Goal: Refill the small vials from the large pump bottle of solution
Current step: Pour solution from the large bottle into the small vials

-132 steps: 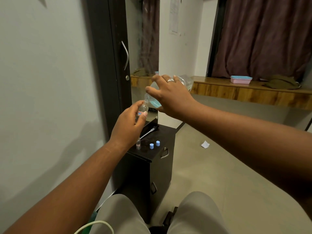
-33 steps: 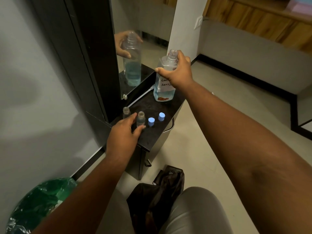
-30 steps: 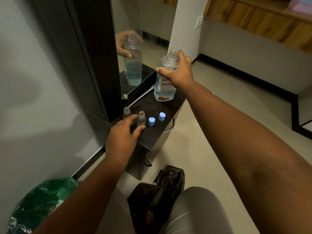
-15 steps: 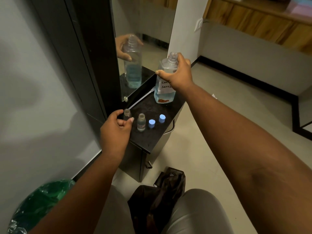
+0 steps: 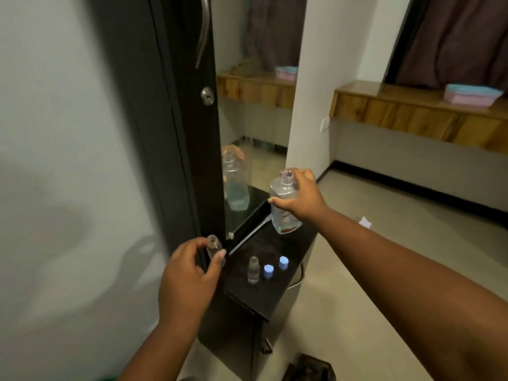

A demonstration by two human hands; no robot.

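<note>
My right hand [image 5: 299, 199] grips the large clear bottle [image 5: 283, 207] by its upper body; its neck is open, and a little blue solution sits at the bottom. The bottle is upright over the far end of the black cabinet top [image 5: 264, 292]. My left hand [image 5: 189, 276] pinches a small uncapped vial [image 5: 215, 247] lifted above the cabinet's left edge. A second small vial [image 5: 253, 270] stands uncapped on the top, with two blue caps [image 5: 268, 270] [image 5: 283, 262] beside it. The white pump tube [image 5: 248, 237] lies on the top near the mirror.
A tall dark wardrobe door [image 5: 176, 119] with a mirror [image 5: 247, 105] rises just behind the cabinet. A wooden ledge [image 5: 412, 116] holding a pink box [image 5: 470, 94] runs along the right wall. A dark bag [image 5: 308, 367] lies on the floor by my knees.
My left hand let go of one vial, took the other one and lifted it off the cabinet top. My right hand kept hold of the big bottle. The view tilted upward.
</note>
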